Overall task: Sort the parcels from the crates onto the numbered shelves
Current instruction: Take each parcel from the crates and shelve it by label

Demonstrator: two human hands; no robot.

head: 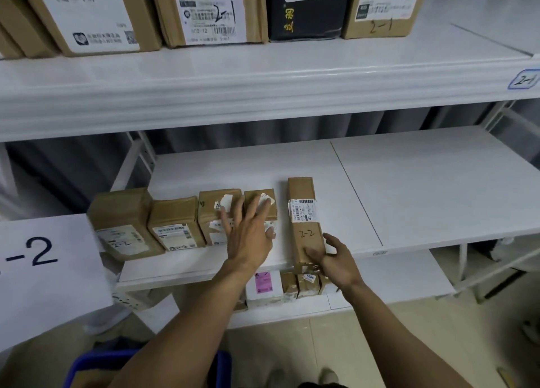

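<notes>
White shelf (409, 197): small parcels (175, 221) under straight left fingers (238, 212); right fingers (330, 239) grasp long parcel (302, 194).

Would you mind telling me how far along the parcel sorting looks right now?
Done: four small parcels stand in a row on the middle shelf. In hand: the right hand grips the long parcel marked 2-2 beside them; the left hand presses the row. Left: what the blue crate holds is hidden.

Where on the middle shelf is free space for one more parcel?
Bare middle shelf lies right of the long parcel and behind the four small parcels. Crowded at left: those four stand side by side, a narrow gap from the long one.
</notes>
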